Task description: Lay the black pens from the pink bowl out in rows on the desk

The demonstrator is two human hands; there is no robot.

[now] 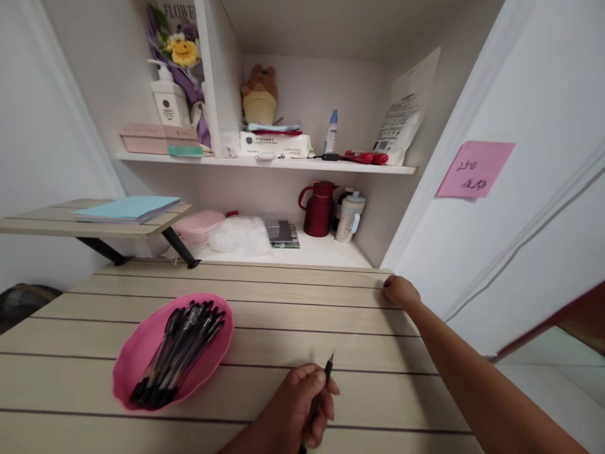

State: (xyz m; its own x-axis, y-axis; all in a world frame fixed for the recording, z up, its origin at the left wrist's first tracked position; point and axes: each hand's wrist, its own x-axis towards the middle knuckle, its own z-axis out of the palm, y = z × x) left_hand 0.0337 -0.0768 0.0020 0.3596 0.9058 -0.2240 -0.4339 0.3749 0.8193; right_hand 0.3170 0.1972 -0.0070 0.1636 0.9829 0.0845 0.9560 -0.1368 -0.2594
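Low in the middle of the view, my left hand (307,403) is closed around a black pen (328,368). The pen's thin bare tip points up and away from me. My right hand (399,292) reaches to the far right corner of the wooden desk (293,315), its fingers curled together; what they hold, if anything, is hidden. Left of my hands stands a pink oval tray (218,353) with a wavy rim. Several black pens (182,353) lie lengthwise in it, bunched together.
Behind the desk, a white shelf (326,165) carries a plush toy (261,94) and bottles. Below it stand a red jug (318,211) and a pale cup (350,217). A raised stand (38,217) at left bears blue paper (127,208). A pink note (475,169) sticks to the right wall.
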